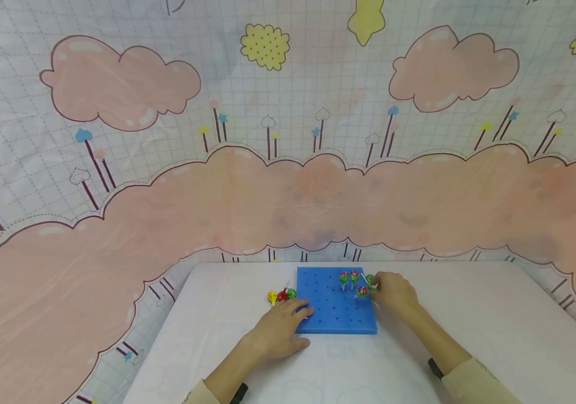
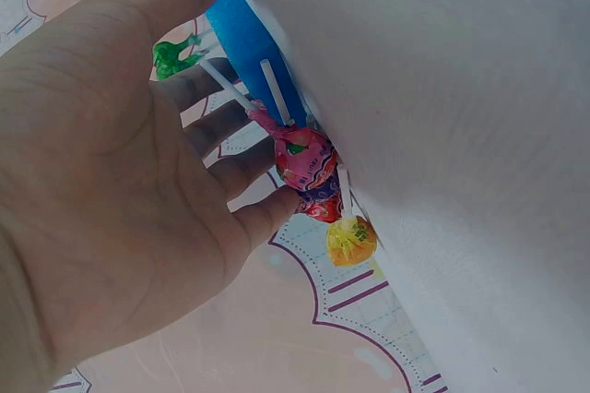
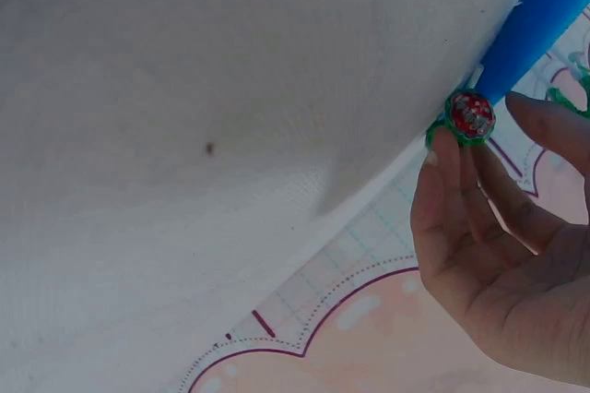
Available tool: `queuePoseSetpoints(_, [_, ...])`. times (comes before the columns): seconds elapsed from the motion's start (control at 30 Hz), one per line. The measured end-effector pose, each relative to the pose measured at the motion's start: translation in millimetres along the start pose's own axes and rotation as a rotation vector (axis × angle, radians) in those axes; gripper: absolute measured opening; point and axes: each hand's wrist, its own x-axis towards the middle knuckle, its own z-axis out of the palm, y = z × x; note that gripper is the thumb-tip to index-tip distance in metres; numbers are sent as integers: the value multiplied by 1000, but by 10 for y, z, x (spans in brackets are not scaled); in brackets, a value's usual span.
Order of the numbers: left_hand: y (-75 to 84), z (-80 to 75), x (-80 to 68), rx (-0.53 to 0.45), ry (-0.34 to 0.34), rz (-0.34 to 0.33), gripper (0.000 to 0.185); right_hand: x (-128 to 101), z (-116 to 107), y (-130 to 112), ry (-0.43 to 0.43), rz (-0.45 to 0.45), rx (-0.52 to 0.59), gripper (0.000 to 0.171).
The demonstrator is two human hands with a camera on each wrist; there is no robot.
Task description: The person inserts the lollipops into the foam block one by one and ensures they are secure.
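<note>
In the head view my left hand (image 1: 277, 331) lies spread over the left edge of the blue pegboard (image 1: 318, 325), its fingertips on the board. Beside those fingers are a red-pink lollipop (image 2: 306, 159), a yellow lollipop (image 2: 351, 242) and a green lollipop (image 1: 291, 293). At the board's right edge my right hand (image 1: 396, 293) has its curled fingers and thumb around a red-and-green lollipop (image 3: 471, 117). A white stick tilts up beside these fingertips. Another green wrapper (image 1: 370, 278) shows close by, partly hidden.
Standing in the board's back right holes are red-and-green lollipops (image 1: 344, 277), with one (image 1: 361, 292) nearer the right edge. More small holes dot the board. It lies on a white table (image 1: 369, 370) against a patterned cloth backdrop (image 1: 288, 202).
</note>
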Motion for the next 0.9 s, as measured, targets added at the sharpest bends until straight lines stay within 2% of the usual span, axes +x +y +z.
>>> queuePoseSetpoints(0.63, [-18, 45, 10, 5, -8, -10, 69, 8, 8, 47, -41, -44, 17, 18])
queuePoseSetpoints(0.9, [-17, 36, 2, -8, -11, -12, 68, 16, 24, 51, -65, -34, 16, 18])
